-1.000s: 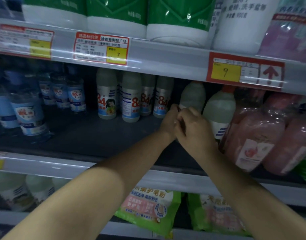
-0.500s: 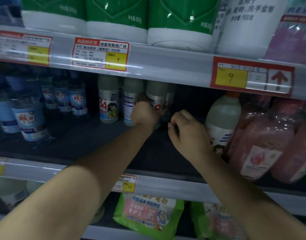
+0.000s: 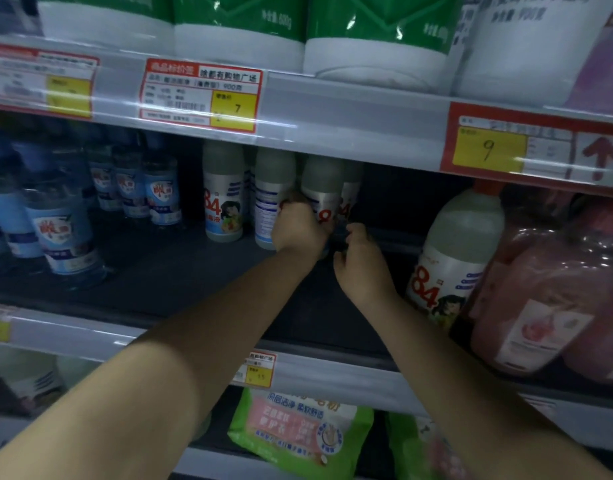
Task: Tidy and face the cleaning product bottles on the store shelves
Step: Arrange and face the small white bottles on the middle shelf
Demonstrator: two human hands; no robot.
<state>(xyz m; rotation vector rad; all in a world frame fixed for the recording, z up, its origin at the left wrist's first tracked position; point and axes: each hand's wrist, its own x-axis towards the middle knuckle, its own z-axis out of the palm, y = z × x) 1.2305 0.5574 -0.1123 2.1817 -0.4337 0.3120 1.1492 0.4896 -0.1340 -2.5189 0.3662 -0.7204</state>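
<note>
Small white "84" bottles stand in a group at the back of the dark middle shelf (image 3: 166, 271). My left hand (image 3: 298, 230) is wrapped around one small "84" bottle (image 3: 320, 192) in that group, its label partly turned. Two more, a faced one (image 3: 223, 202) and one showing its back label (image 3: 268, 199), stand just left of it. My right hand (image 3: 362, 265) hovers beside the held bottle with fingers curled, holding nothing. A large "84" bottle (image 3: 457, 258) stands to the right, near the shelf front.
Blue-labelled bottles (image 3: 60, 230) fill the shelf's left. Pink refill packs (image 3: 554, 289) crowd the right. Green-and-white jugs (image 3: 374, 36) sit on the shelf above, behind a price rail (image 3: 333, 116). Green bags (image 3: 298, 431) lie on the shelf below.
My left hand moved left from the large bottle area onto a small "84" bottle and closed on it. My right hand let go and followed leftward.
</note>
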